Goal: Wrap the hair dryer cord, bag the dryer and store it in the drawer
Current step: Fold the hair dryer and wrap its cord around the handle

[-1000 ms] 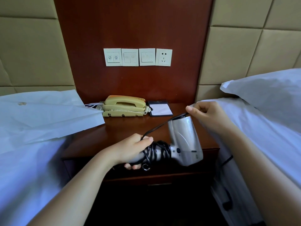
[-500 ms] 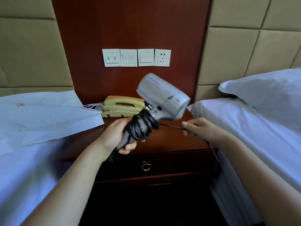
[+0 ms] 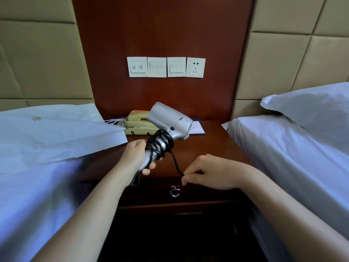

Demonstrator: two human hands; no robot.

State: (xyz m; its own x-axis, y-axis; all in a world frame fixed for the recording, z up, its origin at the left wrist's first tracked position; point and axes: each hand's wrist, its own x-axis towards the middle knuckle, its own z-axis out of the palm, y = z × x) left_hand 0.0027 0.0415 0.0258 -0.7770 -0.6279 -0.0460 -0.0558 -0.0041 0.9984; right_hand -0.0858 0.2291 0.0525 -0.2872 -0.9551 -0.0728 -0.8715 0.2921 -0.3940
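My left hand (image 3: pixel 138 157) grips the handle of a silver hair dryer (image 3: pixel 171 122), held over the wooden nightstand (image 3: pixel 213 148) with its barrel pointing up and to the left. The black cord (image 3: pixel 160 143) is coiled several times around the handle. A loose length runs down to my right hand (image 3: pixel 209 173), which pinches it between thumb and fingers above the shut drawer (image 3: pixel 198 191) with its ring pull (image 3: pixel 175 192). A white bag (image 3: pixel 56 133) lies on the bed at the left.
A yellow telephone (image 3: pixel 138 123) and a notepad (image 3: pixel 197 128) sit at the back of the nightstand. Wall switches and a socket (image 3: pixel 195 67) are above. A white bed (image 3: pixel 294 154) with a pillow (image 3: pixel 311 106) stands at the right.
The dryer swung up from a low, level position, then came down a little. My right hand dropped from beside the barrel to the nightstand's front edge, still holding the cord.
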